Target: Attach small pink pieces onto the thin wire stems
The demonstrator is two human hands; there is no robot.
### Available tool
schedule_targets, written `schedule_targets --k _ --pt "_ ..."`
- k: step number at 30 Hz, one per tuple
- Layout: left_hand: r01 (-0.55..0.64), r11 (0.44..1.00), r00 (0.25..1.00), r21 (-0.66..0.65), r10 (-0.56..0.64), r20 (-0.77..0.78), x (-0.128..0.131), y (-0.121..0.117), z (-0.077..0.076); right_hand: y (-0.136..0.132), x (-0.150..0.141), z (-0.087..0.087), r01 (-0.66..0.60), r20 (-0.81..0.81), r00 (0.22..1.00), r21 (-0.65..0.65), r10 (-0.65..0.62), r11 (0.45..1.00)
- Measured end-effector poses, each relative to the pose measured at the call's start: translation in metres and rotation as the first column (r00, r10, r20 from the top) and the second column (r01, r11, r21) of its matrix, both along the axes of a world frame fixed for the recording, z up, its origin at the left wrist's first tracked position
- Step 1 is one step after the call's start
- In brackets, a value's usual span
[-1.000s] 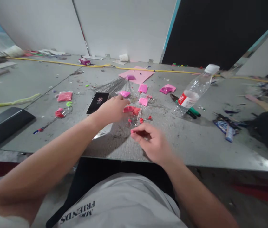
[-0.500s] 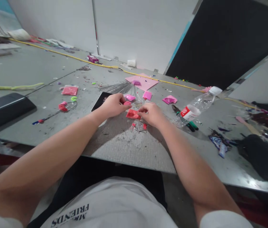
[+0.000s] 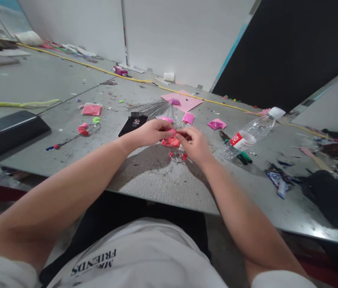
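My left hand (image 3: 157, 132) is closed on a small lump of pinkish-red modelling clay (image 3: 172, 133) at the middle of the table. The fingertips of my right hand (image 3: 195, 143) pinch at the same lump from the other side. Just below it lies an open packet of red clay (image 3: 170, 142). Closer to me, a small wire ring (image 3: 177, 157) with red clay bits rests on the tabletop. A black phone-like slab (image 3: 133, 125) lies beside my left wrist. Behind my hands are a pink clay packet (image 3: 188, 118) and a fan of thin wires (image 3: 152, 108).
A tilted plastic bottle (image 3: 248, 134) and green-handled pliers (image 3: 243, 158) are to the right. To the left lie a wire piece with red clay (image 3: 83, 129), a red clay packet (image 3: 92, 109) and a dark case (image 3: 13, 132). A yellow cable (image 3: 97, 71) crosses behind.
My hands have come together: the left brought its clay lump rightward to the right fingertips, which have moved off the packet's edge onto the lump. The view has shifted slightly.
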State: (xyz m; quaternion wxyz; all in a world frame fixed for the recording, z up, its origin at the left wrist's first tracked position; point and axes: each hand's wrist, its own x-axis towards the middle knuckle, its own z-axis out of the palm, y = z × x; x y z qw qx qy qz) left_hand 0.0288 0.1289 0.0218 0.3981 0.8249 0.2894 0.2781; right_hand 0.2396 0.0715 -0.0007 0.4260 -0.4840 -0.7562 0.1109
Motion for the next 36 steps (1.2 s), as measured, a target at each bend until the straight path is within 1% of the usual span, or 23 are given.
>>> schedule_targets --k 4,7,10,14,16,18,19,20,22,24,25,26,27,28,29,30,33,36 --pt "-0.050 0.994 0.999 0.096 0.051 -0.006 0.001 0.000 -0.002 -0.002 -0.007 -0.003 -0.014 -0.037 0.999 0.040 0.016 0.999" --pt "-0.041 0.992 0.999 0.116 0.043 -0.016 0.000 0.000 -0.003 -0.001 -0.007 -0.005 -0.020 -0.047 0.999 0.045 0.023 0.999" --pt "0.001 0.997 1.000 0.081 -0.002 0.010 0.001 -0.001 -0.003 0.000 -0.005 -0.005 -0.023 -0.052 0.998 0.055 0.026 0.998" --pt "0.000 1.000 0.999 0.029 -0.002 0.053 0.004 -0.004 -0.003 -0.005 -0.006 0.000 -0.071 -0.028 0.997 0.055 0.073 0.996" --pt "0.035 0.999 0.994 -0.026 -0.032 0.102 0.005 -0.006 0.000 -0.010 -0.007 0.006 -0.096 -0.032 0.995 0.056 0.098 0.994" --pt "0.079 0.993 0.981 -0.085 -0.062 0.182 0.004 -0.007 0.005 -0.014 -0.006 0.010 -0.095 -0.089 0.991 0.055 0.100 0.994" --pt "0.073 0.992 0.975 -0.104 -0.049 0.217 0.003 -0.007 0.007 -0.016 -0.005 0.012 -0.080 -0.137 0.987 0.052 0.086 0.995" --pt "0.038 0.993 0.972 -0.115 -0.010 0.234 0.001 -0.006 0.010 -0.016 -0.003 0.013 -0.057 -0.191 0.979 0.048 0.065 0.997" --pt "-0.109 0.988 0.967 -0.111 0.131 0.216 -0.003 -0.003 0.013 -0.015 0.002 0.011 -0.004 -0.285 0.958 0.043 0.016 0.999" --pt "-0.291 0.956 0.947 -0.036 0.294 0.130 -0.009 0.005 0.013 -0.013 0.008 0.008 0.021 -0.326 0.945 0.045 -0.005 0.999" --pt "-0.364 0.931 0.930 0.039 0.361 0.065 -0.012 0.009 0.012 -0.011 0.010 0.006 0.028 -0.325 0.946 0.047 -0.011 0.998" --pt "-0.411 0.899 0.908 0.152 0.418 -0.019 -0.016 0.014 0.009 -0.009 0.012 0.005 0.033 -0.317 0.948 0.046 -0.016 0.998" --pt "-0.423 0.860 0.877 0.285 0.468 -0.111 -0.019 0.019 0.006 -0.008 0.014 0.004 0.038 -0.304 0.952 0.045 -0.023 0.998" --pt "-0.399 0.824 0.842 0.402 0.503 -0.196 -0.022 0.024 0.002 -0.007 0.014 0.003 0.045 -0.290 0.956 0.042 -0.031 0.998" --pt "-0.360 0.797 0.807 0.485 0.527 -0.268 -0.024 0.029 -0.003 -0.006 0.015 0.003 0.051 -0.277 0.960 0.040 -0.038 0.998" --pt "-0.320 0.782 0.778 0.535 0.539 -0.322 -0.027 0.034 -0.007 -0.006 0.015 0.003 0.056 -0.265 0.963 0.038 -0.044 0.998" --pt "-0.257 0.776 0.767 0.576 0.526 -0.368 -0.030 0.042 -0.015 -0.005 0.012 0.003 0.071 -0.246 0.967 0.037 -0.060 0.997" --pt "-0.217 0.752 0.799 0.623 0.503 -0.329 -0.029 0.040 -0.013 -0.004 0.009 0.002 0.109 -0.261 0.961 0.043 -0.094 0.993"
